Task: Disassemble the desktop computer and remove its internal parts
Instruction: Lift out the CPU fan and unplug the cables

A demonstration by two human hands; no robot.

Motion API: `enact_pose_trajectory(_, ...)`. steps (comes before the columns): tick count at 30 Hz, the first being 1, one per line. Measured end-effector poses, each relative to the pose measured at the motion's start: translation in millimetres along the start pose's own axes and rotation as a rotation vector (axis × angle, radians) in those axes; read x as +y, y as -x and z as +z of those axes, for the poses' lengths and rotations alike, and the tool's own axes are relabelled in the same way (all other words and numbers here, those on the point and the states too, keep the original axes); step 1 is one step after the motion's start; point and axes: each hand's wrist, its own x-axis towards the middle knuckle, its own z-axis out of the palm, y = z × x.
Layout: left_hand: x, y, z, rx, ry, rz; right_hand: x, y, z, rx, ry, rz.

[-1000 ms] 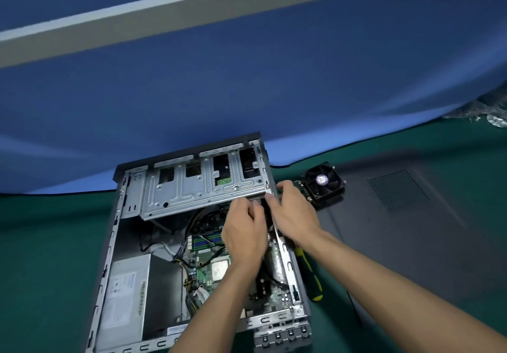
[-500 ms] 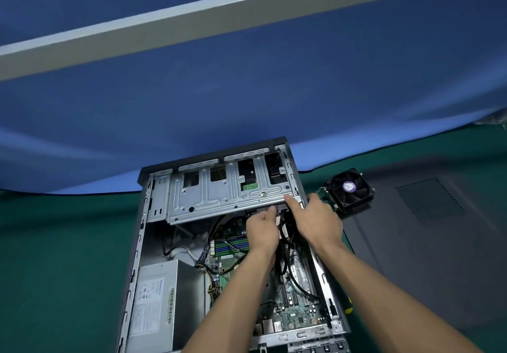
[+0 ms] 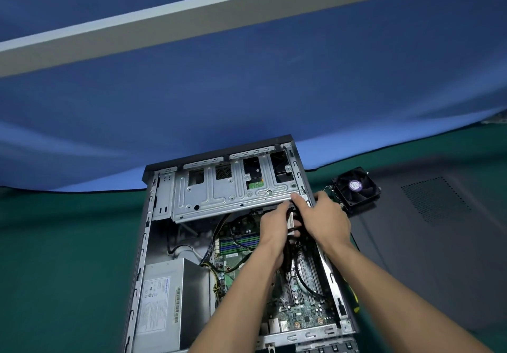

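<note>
The open desktop case (image 3: 142,243) lies flat on the green table. Inside are a silver drive cage (image 3: 233,193) at the far end, the green motherboard (image 3: 299,306) and a grey power supply (image 3: 167,298). My left hand (image 3: 274,234) and my right hand (image 3: 326,221) meet just below the cage's right corner. Between them they grip a pale connector (image 3: 291,222) on a bundle of black cables (image 3: 304,278). My right index finger touches the cage's lower edge. The fingertips and the connector's socket are hidden.
A black cooler fan (image 3: 355,188) sits on the table right of the case. The dark side panel (image 3: 439,229) lies flat further right. A yellow-handled screwdriver (image 3: 355,302) peeks out beside the case's right wall. A blue partition stands behind.
Both hands have drawn together under the cage's right corner, and the pale connector now shows between them. The view has shifted, so the case sits further right.
</note>
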Motion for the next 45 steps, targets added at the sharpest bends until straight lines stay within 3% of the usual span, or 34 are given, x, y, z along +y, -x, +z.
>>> enact_pose_trajectory(3,-4,-6,1,0.028,-0.082,0.066,1,-2,1,-0.002,0.003,0.004)
enact_pose_trajectory(11,-17,-5,4,0.008,0.043,0.161,0,-1,-1,-0.002,-0.009,0.001)
enact_pose_trajectory(15,-27,5,-2,-0.039,-0.082,0.224,0,-1,-1,-0.002,-0.008,-0.012)
enact_pose_trajectory(21,-33,18,-19,-0.001,-0.005,0.101,1,0,-1,-0.008,-0.018,-0.03)
enact_pose_trajectory(27,-46,20,-34,-0.071,-0.55,0.213,2,4,-3,0.006,0.035,-0.067)
enact_pose_trajectory(31,-51,14,-39,-0.075,-0.603,0.255,2,5,-3,0.023,0.089,-0.094)
enact_pose_trajectory(40,-40,-20,-24,0.094,-0.73,0.087,1,1,-1,0.043,0.114,-0.094)
enact_pose_trajectory(42,-42,-26,-23,0.045,-0.837,0.065,1,0,-1,0.046,0.12,-0.092)
enact_pose_trajectory(45,-46,-30,-21,0.002,-1.103,0.21,2,-1,0,0.045,0.153,-0.098)
